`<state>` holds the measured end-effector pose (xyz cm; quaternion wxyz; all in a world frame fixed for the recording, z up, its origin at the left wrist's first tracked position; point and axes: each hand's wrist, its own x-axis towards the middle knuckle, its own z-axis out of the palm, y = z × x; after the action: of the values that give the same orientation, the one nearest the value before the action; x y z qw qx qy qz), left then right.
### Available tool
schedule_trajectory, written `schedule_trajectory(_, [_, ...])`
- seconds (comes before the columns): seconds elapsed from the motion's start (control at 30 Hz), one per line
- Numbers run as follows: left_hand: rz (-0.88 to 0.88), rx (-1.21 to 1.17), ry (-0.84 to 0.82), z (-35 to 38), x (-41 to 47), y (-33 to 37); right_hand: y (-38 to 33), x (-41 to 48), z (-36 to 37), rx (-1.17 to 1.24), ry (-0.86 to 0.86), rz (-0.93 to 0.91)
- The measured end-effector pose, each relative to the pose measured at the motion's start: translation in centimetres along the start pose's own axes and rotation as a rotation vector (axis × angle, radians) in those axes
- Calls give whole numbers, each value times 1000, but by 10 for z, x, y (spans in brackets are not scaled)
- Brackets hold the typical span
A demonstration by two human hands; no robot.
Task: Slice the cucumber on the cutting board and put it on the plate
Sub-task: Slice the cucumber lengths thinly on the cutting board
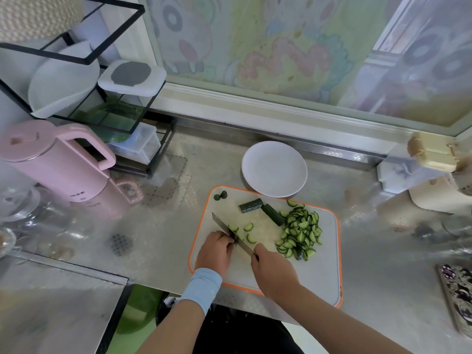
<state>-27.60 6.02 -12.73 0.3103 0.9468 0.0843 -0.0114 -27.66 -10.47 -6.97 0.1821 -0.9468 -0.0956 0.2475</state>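
A grey cutting board (314,272) with an orange rim lies on the steel counter. My right hand (274,270) grips the handle of a knife (231,232), whose blade slants across the board's left part. My left hand (214,251) sits with curled fingers against the blade's left side; what it holds under the fingers is hidden. Three loose half-moon slices (248,227) lie right of the blade. A pile of cucumber slices (300,232) covers the board's right part. Two uncut cucumber pieces (251,205) lie near the far edge, and two end bits (220,195) at the far left corner. A white plate (274,168) stands behind the board.
A pink kettle (58,162) and a black wire rack (84,80) with containers stand at the left. Glass jars (23,208) sit at the far left. Cream-coloured containers (431,172) stand at the right, and a patterned object (457,297) lies near the right edge.
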Motion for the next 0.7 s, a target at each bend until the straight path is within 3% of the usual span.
schedule_trajectory(0.7, [58,-6,27,-4,-4,0,-13,22,8,-26,-5,-13])
